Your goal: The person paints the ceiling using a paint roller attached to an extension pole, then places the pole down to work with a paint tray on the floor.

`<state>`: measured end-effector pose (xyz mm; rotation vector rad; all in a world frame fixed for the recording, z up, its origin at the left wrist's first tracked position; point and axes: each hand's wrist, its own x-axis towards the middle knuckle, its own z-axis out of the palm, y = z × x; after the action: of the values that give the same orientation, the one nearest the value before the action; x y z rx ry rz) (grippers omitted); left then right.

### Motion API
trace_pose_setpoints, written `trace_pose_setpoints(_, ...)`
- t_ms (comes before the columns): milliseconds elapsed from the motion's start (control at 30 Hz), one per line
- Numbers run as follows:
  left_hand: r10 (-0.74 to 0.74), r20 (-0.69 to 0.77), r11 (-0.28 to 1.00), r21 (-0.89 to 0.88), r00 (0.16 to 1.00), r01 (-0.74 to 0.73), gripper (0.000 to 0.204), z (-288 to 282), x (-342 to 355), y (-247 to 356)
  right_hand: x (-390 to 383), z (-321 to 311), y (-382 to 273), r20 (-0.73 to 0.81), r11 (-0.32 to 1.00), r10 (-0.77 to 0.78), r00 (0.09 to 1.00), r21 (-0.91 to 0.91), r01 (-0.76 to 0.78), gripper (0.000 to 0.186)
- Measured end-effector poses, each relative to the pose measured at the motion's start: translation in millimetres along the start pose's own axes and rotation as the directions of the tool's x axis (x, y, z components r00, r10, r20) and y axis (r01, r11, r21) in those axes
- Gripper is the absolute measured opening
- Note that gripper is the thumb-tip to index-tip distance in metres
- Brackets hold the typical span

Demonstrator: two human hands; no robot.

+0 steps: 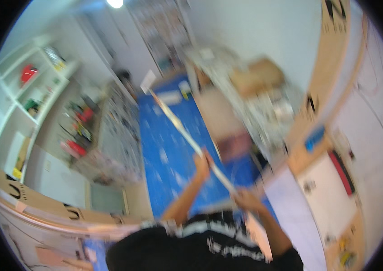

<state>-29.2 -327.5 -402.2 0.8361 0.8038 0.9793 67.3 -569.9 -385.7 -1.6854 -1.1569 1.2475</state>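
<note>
Nearest is the person's black shirt point(169, 248) with pale print. Just beyond it, the right hand point(244, 199) has its fingers closed around the lower part of a long, thin, pale pole point(187, 135). Farther along, the left hand point(203, 163) grips the same pole, its fingers wrapped about it; blur hides the exact finger positions. The pole slants forward and to the left above a blue floor covering point(164, 153), and a small whitish flat piece point(148, 81) shows at its far end. To the right of the covering stands a beige panel point(218, 113), beside a sheet-draped surface point(248, 111) bearing a brown bundle point(257, 77). White shelves point(16, 103) line the left wall, and a bright lamp point(115, 3) glows farthest off.
</note>
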Motion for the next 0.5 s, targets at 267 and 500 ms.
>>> trace_pose_setpoints(267, -0.196, -0.001, 0.648, 0.750, 0.981, 0.130, 0.048, -196.5, 28.5, -21.1, 81.9, 49.2, 65.8, -0.152, 0.948, -0.307, 0.940, -0.132, 0.288, 0.033)
trace_pose_setpoints(500, -0.385, -0.217, 0.429, 0.818, 0.897, 0.383, 0.037, -268.0, -7.6, 13.3, 55.6, 51.3, 64.6, -0.060, 0.992, -0.039, 0.997, -0.124, 0.031, 0.036)
